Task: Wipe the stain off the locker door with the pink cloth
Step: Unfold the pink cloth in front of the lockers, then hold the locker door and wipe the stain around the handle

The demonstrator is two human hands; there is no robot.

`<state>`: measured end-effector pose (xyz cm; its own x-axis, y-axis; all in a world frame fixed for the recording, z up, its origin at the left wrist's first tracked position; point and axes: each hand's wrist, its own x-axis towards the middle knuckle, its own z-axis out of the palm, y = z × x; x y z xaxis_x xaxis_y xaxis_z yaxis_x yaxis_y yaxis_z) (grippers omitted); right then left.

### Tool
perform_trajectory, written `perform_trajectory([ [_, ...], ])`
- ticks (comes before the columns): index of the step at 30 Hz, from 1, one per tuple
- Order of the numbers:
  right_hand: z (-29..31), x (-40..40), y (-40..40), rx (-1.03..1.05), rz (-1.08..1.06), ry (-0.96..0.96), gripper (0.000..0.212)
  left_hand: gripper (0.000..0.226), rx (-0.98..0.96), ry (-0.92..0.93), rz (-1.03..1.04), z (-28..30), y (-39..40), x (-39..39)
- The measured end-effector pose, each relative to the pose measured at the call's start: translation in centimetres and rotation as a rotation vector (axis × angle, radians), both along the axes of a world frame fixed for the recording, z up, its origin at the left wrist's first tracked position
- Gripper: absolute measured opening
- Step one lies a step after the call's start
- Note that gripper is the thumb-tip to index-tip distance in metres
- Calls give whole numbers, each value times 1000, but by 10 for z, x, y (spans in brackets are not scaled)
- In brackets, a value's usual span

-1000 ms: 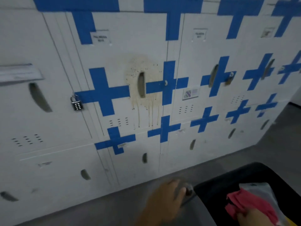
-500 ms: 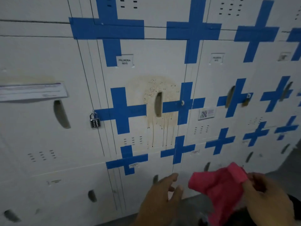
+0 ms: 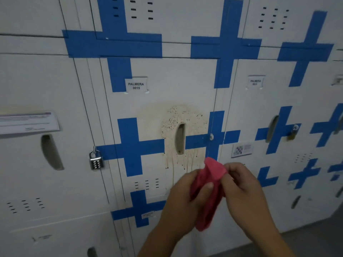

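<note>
A brownish stain [image 3: 193, 117] with dark specks and drip lines spreads round the handle slot of the white locker door [image 3: 167, 86] labelled PALMERA 0015. Just below the stain, in front of the door, both hands hold the pink cloth [image 3: 207, 193]. My left hand [image 3: 183, 206] grips its lower left part, thumb across the fabric. My right hand [image 3: 243, 188] pinches the top right edge. The cloth hangs bunched between them and does not touch the door.
Blue tape crosses [image 3: 132, 145] cover the seams of the white locker wall. A combination padlock [image 3: 95, 160] hangs left of the stained door. A paper notice [image 3: 27, 122] sits on the left locker and a small sticker [image 3: 242, 149] on the right one. Grey floor shows at bottom right.
The view has risen and moved closer to the stained door. My right hand brought the pink cloth up from below, and my left hand, earlier empty, now holds it too.
</note>
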<state>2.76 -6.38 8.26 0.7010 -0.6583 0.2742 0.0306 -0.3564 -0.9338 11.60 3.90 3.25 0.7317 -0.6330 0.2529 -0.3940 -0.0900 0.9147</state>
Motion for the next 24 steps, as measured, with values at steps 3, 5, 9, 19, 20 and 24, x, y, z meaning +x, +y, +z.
perform_trajectory([
  [3,13,4,4,100,37,-52,38,23,-65,-135,115,19,-1,12],
  [5,18,3,3,193,40,-102,39,22,-102,-159,104,34,3,17],
  [9,15,-6,12,368,91,-141,35,18,-129,-136,88,48,18,17],
  [19,-31,15,52,786,235,-216,44,9,-171,88,145,54,31,9],
  [20,-29,19,52,717,221,-206,44,8,-147,6,154,54,33,15],
  [24,-24,35,38,711,226,-198,32,9,-62,-296,232,58,43,44],
])
